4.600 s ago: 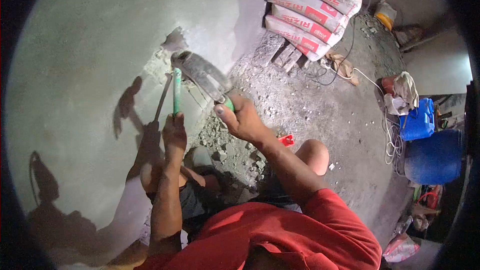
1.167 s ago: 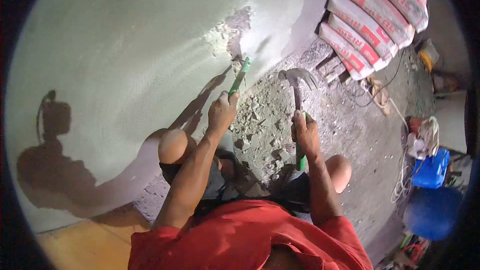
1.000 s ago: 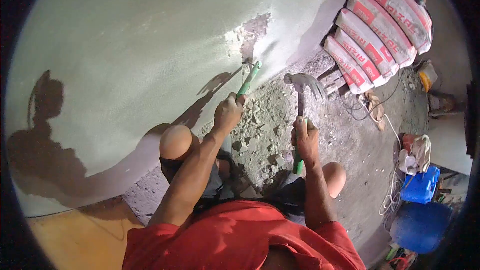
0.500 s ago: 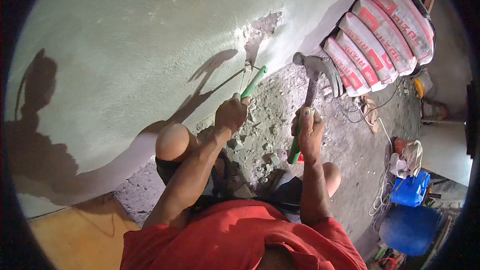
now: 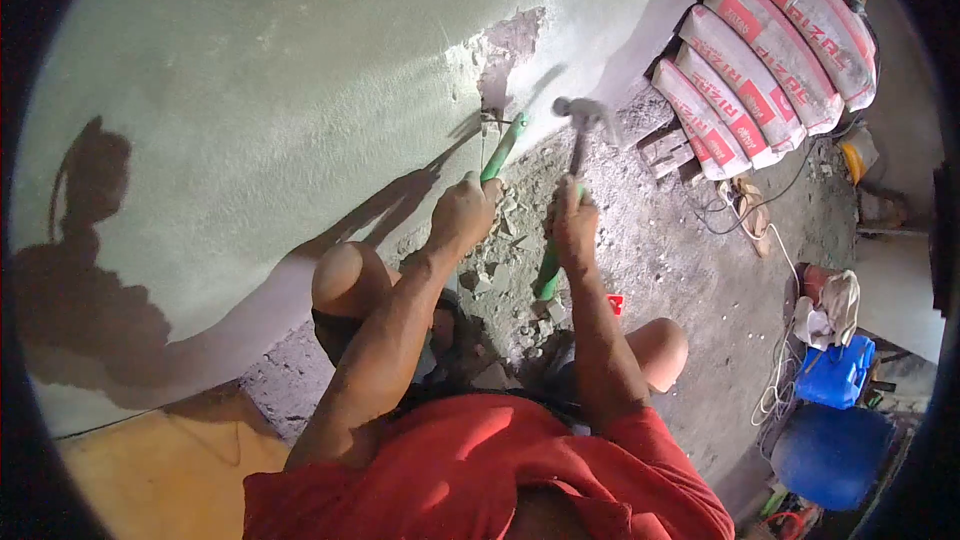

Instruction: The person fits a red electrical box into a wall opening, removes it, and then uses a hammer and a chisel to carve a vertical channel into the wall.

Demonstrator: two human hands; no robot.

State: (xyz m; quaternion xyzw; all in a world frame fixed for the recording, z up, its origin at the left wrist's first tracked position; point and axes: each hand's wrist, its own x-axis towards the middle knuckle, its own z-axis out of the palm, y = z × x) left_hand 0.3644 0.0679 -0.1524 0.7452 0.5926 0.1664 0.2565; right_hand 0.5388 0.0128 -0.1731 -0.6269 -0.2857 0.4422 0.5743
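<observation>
My left hand point(image 5: 463, 215) is closed around a chisel-like tool point(image 5: 505, 148), which shows a green bar beside a thin metal shaft. Its far end meets the wall at the lower edge of a chipped patch point(image 5: 508, 55), where the plaster is broken away. In my right hand point(image 5: 575, 230) is a claw hammer point(image 5: 577, 145), gripped around its green handle. The hammer's head, slightly blurred, is raised to the right of the tool and apart from it. Broken rubble point(image 5: 510, 225) lies on the floor below both hands.
Red-and-white sacks point(image 5: 740, 70) are stacked against the wall at upper right. A pale cord point(image 5: 785, 270) crosses the floor near a blue jug point(image 5: 836, 372) and a blue round container point(image 5: 832, 455). A yellow-orange board point(image 5: 170, 470) lies at lower left.
My right hand and the hammer have swung left, closer to the tool in my left hand. My left hand stays at the wall. The view has shifted slightly.
</observation>
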